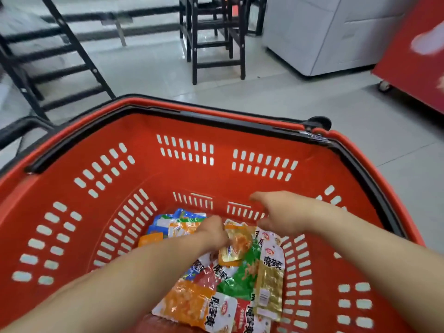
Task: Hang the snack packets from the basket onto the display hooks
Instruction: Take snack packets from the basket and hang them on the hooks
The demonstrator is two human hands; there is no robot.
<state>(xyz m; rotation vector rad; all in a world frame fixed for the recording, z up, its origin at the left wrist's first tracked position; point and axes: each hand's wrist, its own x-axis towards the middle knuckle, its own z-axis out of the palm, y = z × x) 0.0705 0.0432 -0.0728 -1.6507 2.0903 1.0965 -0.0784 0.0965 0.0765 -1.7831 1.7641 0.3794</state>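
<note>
A red plastic basket [149, 179] with black handles fills the view. Several snack packets lie in a pile on its bottom, among them orange [189, 306], green [242, 277], gold [270, 284] and blue [168, 218] ones. My left hand [213, 233] reaches down into the pile, and its curled fingers grip the edge of an orange-gold packet [237, 245]. Just above the packets, near the far wall, hovers my right hand [276, 212], blurred, with thumb and fingers spread and holding nothing.
Beyond the basket is grey tiled floor [300, 104]. A black metal rack [62, 56] leans at the left, and black chair legs [216, 44] stand at the back. A white cabinet [324, 32] and a red wheeled stand [413, 58] are at the right.
</note>
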